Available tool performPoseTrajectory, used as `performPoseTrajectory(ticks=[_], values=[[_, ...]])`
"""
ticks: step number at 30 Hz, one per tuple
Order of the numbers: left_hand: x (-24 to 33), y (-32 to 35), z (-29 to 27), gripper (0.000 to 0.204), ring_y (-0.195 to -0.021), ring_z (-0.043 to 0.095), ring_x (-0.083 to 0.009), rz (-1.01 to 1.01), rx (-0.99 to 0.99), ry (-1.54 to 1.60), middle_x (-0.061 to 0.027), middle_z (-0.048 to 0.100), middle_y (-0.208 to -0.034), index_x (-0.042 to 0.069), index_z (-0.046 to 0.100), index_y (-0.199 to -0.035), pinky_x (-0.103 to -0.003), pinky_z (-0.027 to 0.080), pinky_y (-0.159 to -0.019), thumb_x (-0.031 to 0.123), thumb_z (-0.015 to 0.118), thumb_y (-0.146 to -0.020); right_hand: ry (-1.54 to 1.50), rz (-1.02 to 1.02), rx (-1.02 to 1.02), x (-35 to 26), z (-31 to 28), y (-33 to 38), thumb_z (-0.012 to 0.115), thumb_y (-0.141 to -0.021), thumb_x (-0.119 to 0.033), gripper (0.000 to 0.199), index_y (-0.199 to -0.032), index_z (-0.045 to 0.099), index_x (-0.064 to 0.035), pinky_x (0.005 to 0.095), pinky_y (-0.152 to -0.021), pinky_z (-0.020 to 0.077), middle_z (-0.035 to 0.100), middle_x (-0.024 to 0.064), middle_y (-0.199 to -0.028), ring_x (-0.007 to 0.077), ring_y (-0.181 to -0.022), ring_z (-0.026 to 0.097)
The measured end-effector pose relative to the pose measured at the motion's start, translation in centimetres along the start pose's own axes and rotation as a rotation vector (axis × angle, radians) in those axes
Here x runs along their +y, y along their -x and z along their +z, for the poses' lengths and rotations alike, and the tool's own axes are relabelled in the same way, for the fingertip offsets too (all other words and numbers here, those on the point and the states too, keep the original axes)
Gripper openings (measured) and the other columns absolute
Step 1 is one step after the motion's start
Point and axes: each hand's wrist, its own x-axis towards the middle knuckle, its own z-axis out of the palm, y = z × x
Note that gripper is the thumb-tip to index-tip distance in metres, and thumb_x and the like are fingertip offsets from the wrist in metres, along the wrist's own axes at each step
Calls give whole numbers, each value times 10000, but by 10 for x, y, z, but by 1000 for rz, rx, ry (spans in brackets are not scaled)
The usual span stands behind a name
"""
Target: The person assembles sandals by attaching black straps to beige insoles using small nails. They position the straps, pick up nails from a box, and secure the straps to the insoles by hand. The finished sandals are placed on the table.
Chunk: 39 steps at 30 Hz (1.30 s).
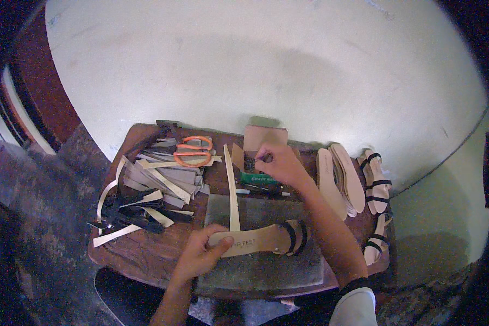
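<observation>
left hand (pixel 199 254): clamped on the heel end of a tan sandal sole (pixel 255 239), thumb on top, pinning it flat on the grey mat (pixel 266 269)

sandal sole: lies sideways across the mat, toe end to the right, with two black straps (pixel 295 237) looped over that end; a long thin tan strip (pixel 232 190) stands up from it and runs toward the back of the desk

right hand (pixel 280 163): reached out over the back of the desk, fingertips pinched on something tiny by the small cardboard box (pixel 264 138). Honestly too small to tell what it is

under the right hand: a green packet (pixel 258 179) and a pen-like tool (pixel 261 192), just behind the mat

desk (pixel 146 255): dark wood, pretty cluttered

left side: messy heap of cut strips (pixel 146 190), grey, tan and black, with orange-handled scissors (pixel 193 150) sitting on top at the back

right side: stack of plain insoles (pixel 339 179) leaning together, then finished strappy sandals (pixel 376 182) next to them at the desk's edge

behind it all: pale wall (pixel 255 60)
</observation>
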Motion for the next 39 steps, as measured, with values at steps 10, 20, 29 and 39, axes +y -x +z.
performPoseTrajectory(ticks=[10,20,29,39], values=[[24,7,12,178,-643,538,-57,-114,-23,46,-11,619,-725,19,624,-949,-241,441,-550,175,627,-864,-611,258,126,-51,-63,83,623,-772,-15,67,-822,590,-47,240,-585,464,629,41,-791,94,-661,573],[38,11,21,221,-751,575,-89,-34,-92,-1,-40,641,-827,6,609,-1001,-257,473,-643,191,621,-881,-346,18,48,-145,-48,158,687,-725,24,169,-876,666,-50,285,-697,494,663,68,-857,176,-773,629],[24,12,36,220,-813,581,-100,11,-35,88,-48,639,-883,2,610,-1018,-251,476,-690,161,637,-869,-182,57,55,-134,-8,149,678,-768,-37,131,-892,644,-63,299,-717,489,640,93,-866,230,-769,619],[10,6,31,206,-789,593,-144,128,-40,-15,-81,629,-840,8,617,-1007,-269,466,-681,138,647,-850,-683,445,18,-127,2,144,612,-860,-48,79,-931,597,-15,229,-522,476,631,66,-891,85,-627,581]])
